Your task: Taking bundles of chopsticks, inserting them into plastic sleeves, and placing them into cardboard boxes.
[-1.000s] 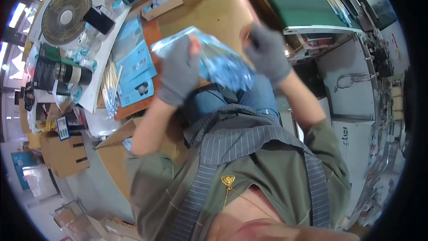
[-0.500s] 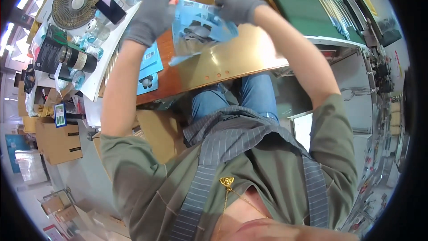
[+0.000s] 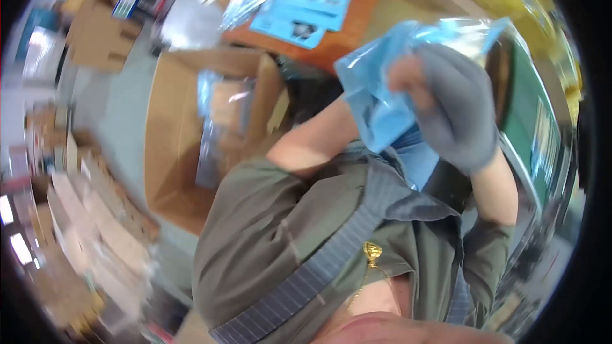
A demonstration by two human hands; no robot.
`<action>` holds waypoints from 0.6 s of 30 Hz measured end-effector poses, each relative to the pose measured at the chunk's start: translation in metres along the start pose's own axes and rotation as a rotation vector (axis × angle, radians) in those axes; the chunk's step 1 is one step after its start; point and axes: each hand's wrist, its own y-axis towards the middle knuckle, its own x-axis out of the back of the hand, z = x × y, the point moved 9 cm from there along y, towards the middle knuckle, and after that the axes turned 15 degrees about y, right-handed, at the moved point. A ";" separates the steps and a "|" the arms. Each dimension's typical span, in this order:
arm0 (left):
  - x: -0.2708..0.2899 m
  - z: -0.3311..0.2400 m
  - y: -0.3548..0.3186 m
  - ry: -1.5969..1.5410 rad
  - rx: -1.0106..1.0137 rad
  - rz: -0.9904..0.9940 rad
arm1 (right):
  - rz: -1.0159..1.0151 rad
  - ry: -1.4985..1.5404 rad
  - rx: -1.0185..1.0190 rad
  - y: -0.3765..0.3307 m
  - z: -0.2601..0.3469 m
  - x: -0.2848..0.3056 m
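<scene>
Up near our chest in the blurred head view, our gloved right hand (image 3: pixel 456 111) has its fingers clamped on a crumpled blue plastic bag (image 3: pixel 376 99); our left hand hides behind it, grip untellable. Beyond, an open cardboard box (image 3: pixel 172 146) below the desk (image 3: pixel 344 41) already holds some packets.

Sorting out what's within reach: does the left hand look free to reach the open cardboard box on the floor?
Probably not right away: the left hand is behind the blue plastic bag; the cardboard box lies lower left, unobstructed.
</scene>
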 end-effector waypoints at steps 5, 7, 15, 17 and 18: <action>0.080 -0.118 -0.148 -0.414 -0.161 -0.215 | 0.072 0.469 0.240 0.008 0.040 -0.027; 0.100 -0.157 -0.219 -0.563 -0.152 -0.255 | 0.147 0.393 0.217 0.007 0.025 -0.022; 0.245 -0.168 -0.337 0.390 -0.332 -0.500 | -0.038 0.454 -0.263 -0.010 -0.059 -0.040; 0.360 -0.155 -0.355 0.662 -0.213 -0.876 | 0.024 0.434 -0.256 -0.006 -0.064 -0.055; 0.324 -0.143 -0.311 0.677 -0.178 -0.823 | 0.058 0.357 -0.289 -0.010 -0.070 -0.058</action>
